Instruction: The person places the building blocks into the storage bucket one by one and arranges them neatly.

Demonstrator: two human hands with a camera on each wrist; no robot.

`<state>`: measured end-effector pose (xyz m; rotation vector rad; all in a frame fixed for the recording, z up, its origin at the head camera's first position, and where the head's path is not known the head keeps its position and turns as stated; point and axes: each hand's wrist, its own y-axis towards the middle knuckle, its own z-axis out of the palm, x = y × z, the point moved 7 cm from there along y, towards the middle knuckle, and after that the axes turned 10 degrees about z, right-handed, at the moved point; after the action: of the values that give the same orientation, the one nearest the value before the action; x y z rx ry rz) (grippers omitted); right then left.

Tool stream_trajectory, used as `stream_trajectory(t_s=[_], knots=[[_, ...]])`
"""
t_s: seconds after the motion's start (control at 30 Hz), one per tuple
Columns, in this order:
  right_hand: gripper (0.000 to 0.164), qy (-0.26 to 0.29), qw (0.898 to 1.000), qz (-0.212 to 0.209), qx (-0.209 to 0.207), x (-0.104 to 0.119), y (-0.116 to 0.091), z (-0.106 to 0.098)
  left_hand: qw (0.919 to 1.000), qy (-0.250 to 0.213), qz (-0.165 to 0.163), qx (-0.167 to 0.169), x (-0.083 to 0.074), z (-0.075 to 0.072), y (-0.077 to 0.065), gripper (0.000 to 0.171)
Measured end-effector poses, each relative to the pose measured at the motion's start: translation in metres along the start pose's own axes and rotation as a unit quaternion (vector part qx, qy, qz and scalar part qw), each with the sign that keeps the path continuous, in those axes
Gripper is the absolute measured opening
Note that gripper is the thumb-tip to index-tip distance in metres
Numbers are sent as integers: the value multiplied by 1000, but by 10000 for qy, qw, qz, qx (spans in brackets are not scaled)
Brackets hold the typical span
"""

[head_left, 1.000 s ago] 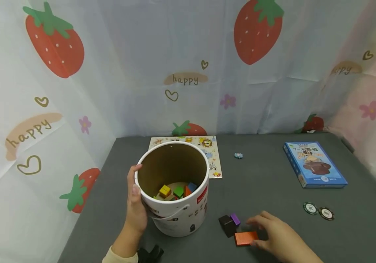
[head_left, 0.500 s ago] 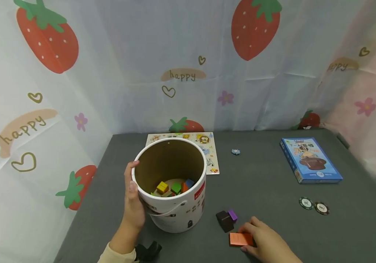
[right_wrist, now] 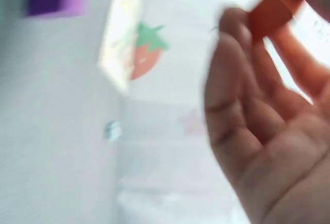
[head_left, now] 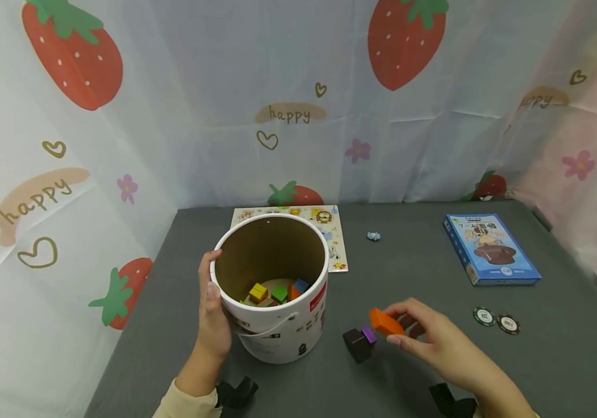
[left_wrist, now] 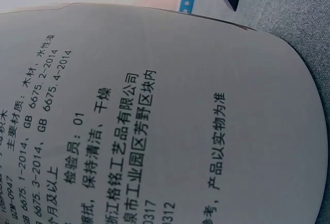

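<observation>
My left hand grips the left rim of a white bucket, thumb outside and fingertips over the edge. Yellow, green, orange and blue blocks lie at the bottom of the bucket. In the left wrist view the printed bucket wall fills most of the picture. My right hand pinches an orange block between thumb and fingers, raised off the table and tilted. The same orange block shows at the fingertips in the blurred right wrist view. Just left of it lie a black block and a small purple block.
Behind the bucket lies a board with animal pictures. A small bluish-white piece sits farther back. At the right are a blue box and two round chips, one green and one black. A printed curtain stands behind the table.
My right hand has closed its fingers on the orange block and lifted it off the table, up beside the purple block. My left hand still holds the bucket's rim.
</observation>
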<state>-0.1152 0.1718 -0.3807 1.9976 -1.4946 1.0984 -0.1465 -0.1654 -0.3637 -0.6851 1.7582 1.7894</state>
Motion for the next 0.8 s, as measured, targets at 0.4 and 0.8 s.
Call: stream_trajectory(t_s=[0.4,0.8], knots=[[41,-208,9634,-2078,-1679,131,32,-31,9999,103,-37,47,-1,-2,5,57],[42,1259,9694,-2076,-361,169,84,-4,9994,89,-323,21,-2,-4,1,56]])
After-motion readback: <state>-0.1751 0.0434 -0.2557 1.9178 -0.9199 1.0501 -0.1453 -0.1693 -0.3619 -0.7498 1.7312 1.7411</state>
